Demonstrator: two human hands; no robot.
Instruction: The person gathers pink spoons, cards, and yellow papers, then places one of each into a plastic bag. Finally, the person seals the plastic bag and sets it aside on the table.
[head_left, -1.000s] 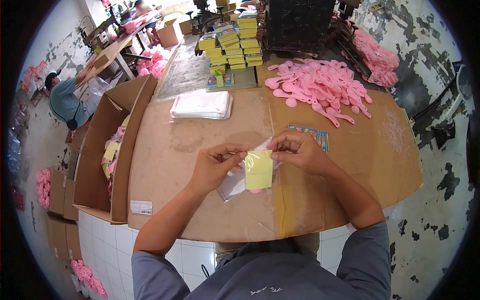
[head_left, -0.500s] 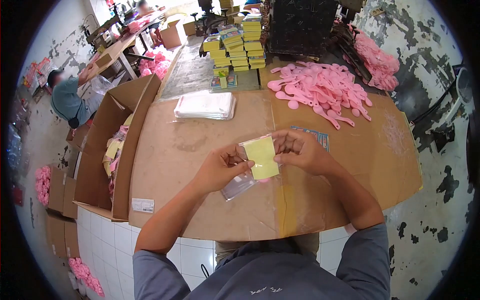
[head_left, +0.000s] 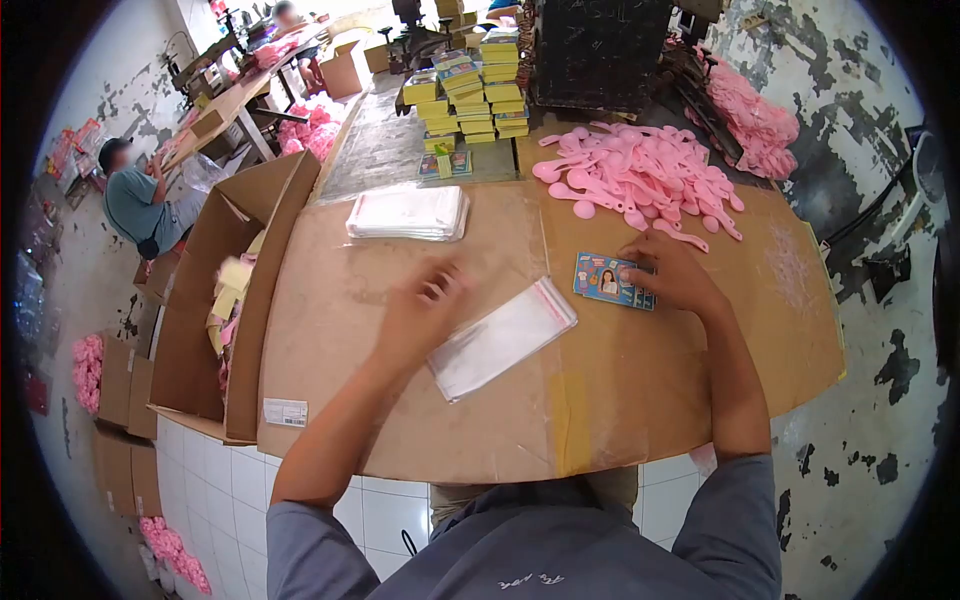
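Observation:
My right hand (head_left: 675, 268) is at the right end of a small stack of blue printed cards (head_left: 598, 278), its curled fingers gripping the top card's edge. My left hand (head_left: 430, 305) is smeared by motion above the cardboard, near the left end of some clear plastic bags (head_left: 505, 342) lying slantwise in front of me. How its fingers stand is hard to see. A blurred pale yellow piece (head_left: 236, 273) shows over the open carton (head_left: 268, 290) on the left, which holds more yellow and pink pieces.
Pink plastic spoons (head_left: 640, 180) lie heaped at the back right. A pile of clear bags (head_left: 407, 213) sits at the back left. Behind stand stacks of yellow-edged cards (head_left: 463, 90) and a black metal box (head_left: 600, 55). A seated person (head_left: 140, 200) is at far left.
The yellow card in its clear bag has left my hands; a blurred yellow piece now shows over the carton. My right hand moved right to the printed cards. My left hand moved slightly left.

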